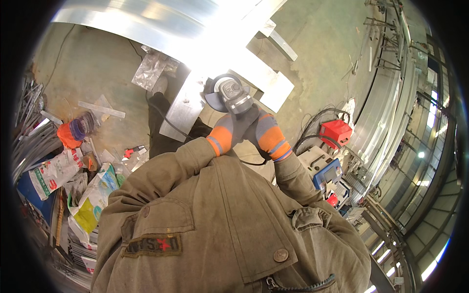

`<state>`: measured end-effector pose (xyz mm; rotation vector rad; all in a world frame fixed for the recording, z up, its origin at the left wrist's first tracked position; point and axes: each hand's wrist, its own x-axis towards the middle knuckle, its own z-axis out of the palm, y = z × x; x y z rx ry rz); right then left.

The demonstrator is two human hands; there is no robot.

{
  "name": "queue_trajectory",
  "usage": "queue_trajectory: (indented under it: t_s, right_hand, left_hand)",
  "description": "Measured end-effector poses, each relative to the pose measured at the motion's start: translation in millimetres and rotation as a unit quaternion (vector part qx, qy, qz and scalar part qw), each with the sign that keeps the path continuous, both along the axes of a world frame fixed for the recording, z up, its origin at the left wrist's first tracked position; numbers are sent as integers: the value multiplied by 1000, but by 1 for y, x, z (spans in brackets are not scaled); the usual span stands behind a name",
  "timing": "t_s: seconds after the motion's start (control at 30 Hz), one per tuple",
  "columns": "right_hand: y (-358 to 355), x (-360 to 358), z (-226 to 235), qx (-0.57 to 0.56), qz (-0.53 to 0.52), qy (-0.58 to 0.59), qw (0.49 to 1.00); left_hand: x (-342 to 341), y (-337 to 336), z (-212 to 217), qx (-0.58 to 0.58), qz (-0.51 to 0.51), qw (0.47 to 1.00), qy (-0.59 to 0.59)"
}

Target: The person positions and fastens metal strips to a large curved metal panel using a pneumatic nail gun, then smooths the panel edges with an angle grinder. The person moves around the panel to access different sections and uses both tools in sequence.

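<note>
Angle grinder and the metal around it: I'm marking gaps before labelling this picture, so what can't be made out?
- Head view: rear of the angle grinder, covered by the left gloved hand and right gloved hand.
- Head view: the shiny metal sheet, partly washed out by glare and cut off by the top edge.
- Head view: where the dark cable leads, lost behind the left sleeve.

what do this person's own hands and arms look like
The left hand and right hand wear work gloves, grey with orange bands and bluish-grey stripes toward the wrists. Olive-brown jacket sleeves cover both arms down to the gloves.
</note>
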<state>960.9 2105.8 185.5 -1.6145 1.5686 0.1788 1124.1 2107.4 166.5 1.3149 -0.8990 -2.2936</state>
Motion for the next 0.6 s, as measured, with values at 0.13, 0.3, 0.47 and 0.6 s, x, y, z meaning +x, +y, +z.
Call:
queue_trajectory:
  t_s: [0.13, 0.3, 0.47, 0.6]
  right_hand:
    - [-4, 5, 2, -50, 4, -2, 999]
    - [-3, 2, 3, -24, -6, -7, 1000]
    - [-14, 10, -2, -25, -7, -40, 999]
    - [-10, 15, 16, 28, -31, 28, 999]
  left_hand:
    - [3, -4, 0, 1, 20, 1000, -8]
    - [2, -5, 8, -99, 18, 995, 15]
    - [10, -13, 3, 48, 30, 998, -5]
    - [15, -5, 3, 68, -8, 997, 45]
